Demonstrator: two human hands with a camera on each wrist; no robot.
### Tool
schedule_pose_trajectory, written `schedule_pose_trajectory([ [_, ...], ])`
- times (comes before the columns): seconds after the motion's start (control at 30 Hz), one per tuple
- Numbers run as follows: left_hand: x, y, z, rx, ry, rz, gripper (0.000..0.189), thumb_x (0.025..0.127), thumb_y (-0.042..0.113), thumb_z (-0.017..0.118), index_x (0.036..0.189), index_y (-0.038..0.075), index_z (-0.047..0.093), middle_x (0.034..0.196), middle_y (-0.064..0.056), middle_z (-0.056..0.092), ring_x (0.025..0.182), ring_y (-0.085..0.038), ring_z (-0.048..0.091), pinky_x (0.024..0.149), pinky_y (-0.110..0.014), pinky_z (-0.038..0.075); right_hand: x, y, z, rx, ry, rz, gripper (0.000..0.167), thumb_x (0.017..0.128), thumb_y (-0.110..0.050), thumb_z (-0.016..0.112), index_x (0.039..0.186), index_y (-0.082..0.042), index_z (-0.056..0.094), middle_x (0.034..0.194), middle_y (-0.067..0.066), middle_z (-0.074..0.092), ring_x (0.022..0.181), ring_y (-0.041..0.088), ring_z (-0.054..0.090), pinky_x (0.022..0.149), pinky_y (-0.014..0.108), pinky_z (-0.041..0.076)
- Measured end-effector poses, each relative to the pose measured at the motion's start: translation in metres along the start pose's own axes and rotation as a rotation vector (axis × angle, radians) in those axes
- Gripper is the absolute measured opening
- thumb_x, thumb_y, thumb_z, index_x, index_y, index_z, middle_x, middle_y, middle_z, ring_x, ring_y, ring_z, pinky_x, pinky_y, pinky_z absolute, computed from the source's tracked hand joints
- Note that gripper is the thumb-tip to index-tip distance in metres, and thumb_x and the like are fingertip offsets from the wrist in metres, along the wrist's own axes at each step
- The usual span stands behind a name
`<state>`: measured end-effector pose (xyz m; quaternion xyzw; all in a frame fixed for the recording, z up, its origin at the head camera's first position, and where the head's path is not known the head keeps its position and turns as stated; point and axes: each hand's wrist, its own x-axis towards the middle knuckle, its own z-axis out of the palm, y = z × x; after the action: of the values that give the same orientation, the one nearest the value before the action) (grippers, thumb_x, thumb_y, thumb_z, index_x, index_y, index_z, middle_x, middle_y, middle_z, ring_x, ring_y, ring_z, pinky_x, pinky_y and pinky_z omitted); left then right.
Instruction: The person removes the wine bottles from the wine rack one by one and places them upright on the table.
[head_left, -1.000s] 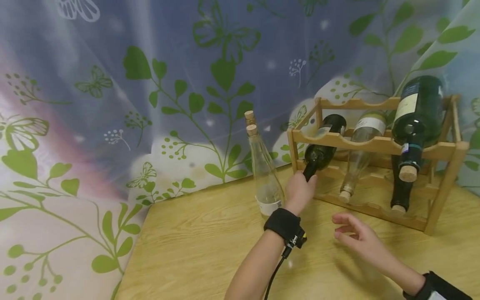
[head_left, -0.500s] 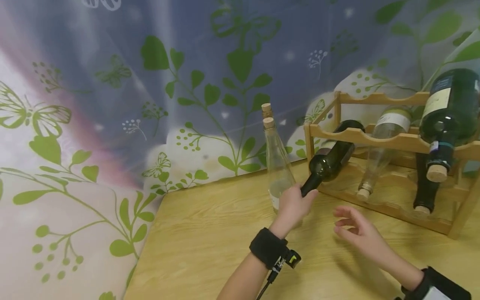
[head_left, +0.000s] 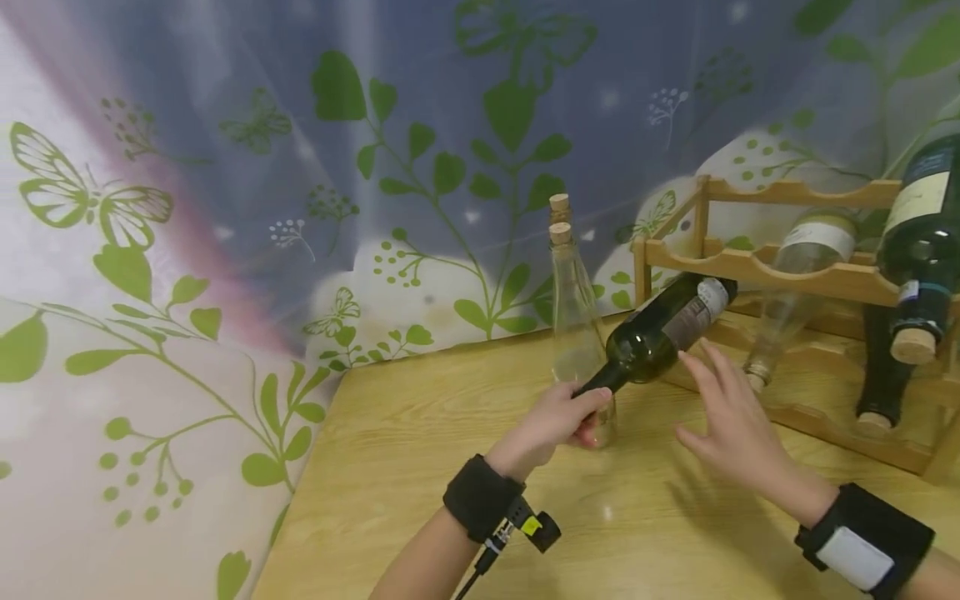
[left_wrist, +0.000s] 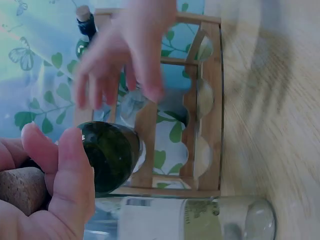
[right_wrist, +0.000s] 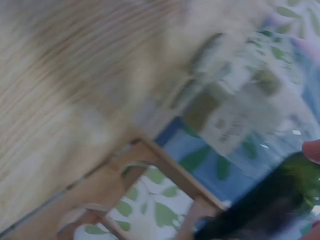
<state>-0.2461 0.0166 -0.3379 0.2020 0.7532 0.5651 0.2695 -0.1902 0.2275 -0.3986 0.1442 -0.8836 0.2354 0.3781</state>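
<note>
Head view: the left hand point(head_left: 551, 421) has its fingers clamped on the neck of a dark wine bottle point(head_left: 660, 333), already clear of the wooden rack point(head_left: 757, 267) at its 3 o'clock but not yet set down. The right hand point(head_left: 731, 425) reaches, fingers apart. Left wrist view: the thumb lies across the cork point(left_wrist: 20, 187). Right wrist view: blurred.

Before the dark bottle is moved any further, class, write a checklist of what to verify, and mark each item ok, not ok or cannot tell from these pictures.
1. Left hand grips the dark green bottle at its neck: ok.
2. Cork seated in that neck: ok, seen in the left wrist view.
3. Bottle's base clear of the wooden rack: cannot tell.
4. Right hand supporting the bottle: not ok; its straight fingers hover beside the body.
5. Clear glass bottle out of the way: not ok; it stands right behind the left hand.
</note>
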Motion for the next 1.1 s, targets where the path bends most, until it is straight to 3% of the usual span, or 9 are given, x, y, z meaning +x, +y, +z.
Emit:
schedule_pose_trajectory([
  [0.07, -0.008, 0.002, -0.004, 0.016, -0.018, -0.015, 0.027, 0.09, 0.028, 0.05, 0.071, 0.009, 0.048, 0.052, 0.0, 0.041, 0.042, -0.01, 0.046, 0.06, -0.029, 0.051, 0.001, 0.007, 0.005, -0.041, 0.004, -0.043, 0.082, 0.075, -0.042, 0.064, 0.134, 0.001, 0.028, 0.136, 0.032, 0.022, 0.117, 0.05, 0.028, 0.089, 0.061, 0.027],
  [0.17, -0.021, 0.006, -0.011, 0.043, -0.037, -0.034, 0.023, 0.089, 0.029, 0.051, 0.081, 0.008, 0.05, 0.056, -0.001, 0.042, 0.043, -0.01, 0.046, 0.061, -0.028, 0.051, 0.005, 0.012, 0.012, -0.076, 0.057, -0.093, 0.081, 0.082, -0.059, 0.032, 0.135, 0.002, 0.026, 0.137, 0.033, 0.019, 0.119, 0.051, 0.026, 0.09, 0.062, 0.026],
  [0.27, -0.036, 0.012, -0.017, 0.078, -0.045, -0.051, 0.023, 0.089, 0.03, 0.052, 0.086, 0.007, 0.051, 0.059, -0.001, 0.042, 0.044, -0.01, 0.045, 0.06, -0.027, 0.05, 0.014, 0.013, 0.017, -0.102, 0.166, -0.158, 0.078, 0.083, -0.058, 0.03, 0.131, 0.004, 0.031, 0.136, 0.033, 0.022, 0.12, 0.05, 0.026, 0.09, 0.062, 0.027],
  [0.33, -0.047, 0.017, -0.019, 0.131, -0.059, -0.057, 0.024, 0.089, 0.03, 0.051, 0.085, 0.007, 0.051, 0.06, -0.001, 0.043, 0.045, -0.011, 0.046, 0.059, -0.026, 0.049, 0.02, 0.013, 0.019, -0.107, 0.227, -0.21, 0.071, 0.083, -0.051, 0.041, 0.127, 0.004, 0.035, 0.134, 0.032, 0.026, 0.122, 0.048, 0.027, 0.092, 0.063, 0.024],
  [0.53, -0.086, 0.031, -0.022, 0.473, -0.063, -0.05, 0.032, 0.088, 0.04, 0.05, 0.08, 0.01, 0.055, 0.062, -0.001, 0.052, 0.051, -0.014, 0.054, 0.052, -0.025, 0.041, 0.028, 0.007, 0.021, -0.103, 0.401, -0.466, 0.057, 0.085, -0.048, 0.039, 0.109, 0.004, 0.047, 0.115, 0.026, 0.048, 0.111, 0.039, 0.042, 0.094, 0.057, 0.023],
  [0.63, -0.103, 0.037, -0.018, 0.704, 0.008, 0.058, 0.034, 0.089, 0.045, 0.045, 0.084, 0.014, 0.058, 0.062, 0.003, 0.052, 0.05, -0.009, 0.049, 0.05, -0.022, 0.038, 0.026, -0.003, 0.023, -0.066, 0.436, -0.549, 0.056, 0.084, -0.048, 0.043, 0.103, 0.004, 0.05, 0.107, 0.024, 0.053, 0.103, 0.037, 0.047, 0.099, 0.053, 0.025],
  [0.77, -0.121, 0.041, -0.008, 0.898, 0.168, 0.331, 0.036, 0.09, 0.048, 0.039, 0.091, 0.019, 0.061, 0.075, 0.009, 0.057, 0.058, -0.001, 0.048, 0.053, -0.016, 0.038, 0.023, -0.018, 0.023, -0.007, 0.423, -0.578, 0.057, 0.083, -0.05, 0.046, 0.102, 0.005, 0.05, 0.104, 0.024, 0.055, 0.1, 0.035, 0.048, 0.103, 0.048, 0.023],
  [0.93, -0.136, 0.049, -0.001, 0.838, 0.178, 0.587, 0.032, 0.091, 0.042, 0.041, 0.085, 0.021, 0.063, 0.08, 0.011, 0.059, 0.068, 0.004, 0.052, 0.059, -0.009, 0.04, 0.02, -0.033, 0.021, 0.072, 0.352, -0.581, 0.06, 0.082, -0.052, 0.048, 0.102, 0.006, 0.049, 0.103, 0.025, 0.054, 0.103, 0.032, 0.047, 0.107, 0.043, 0.018],
  [1.1, -0.144, 0.059, -0.002, 0.744, 0.153, 0.663, 0.037, 0.093, 0.042, 0.034, 0.092, 0.019, 0.063, 0.087, 0.009, 0.061, 0.074, 0.003, 0.054, 0.065, -0.01, 0.043, 0.013, -0.041, 0.027, 0.17, 0.279, -0.537, 0.067, 0.078, -0.054, 0.053, 0.106, 0.008, 0.049, 0.103, 0.023, 0.055, 0.104, 0.025, 0.047, 0.106, 0.036, 0.022],
])
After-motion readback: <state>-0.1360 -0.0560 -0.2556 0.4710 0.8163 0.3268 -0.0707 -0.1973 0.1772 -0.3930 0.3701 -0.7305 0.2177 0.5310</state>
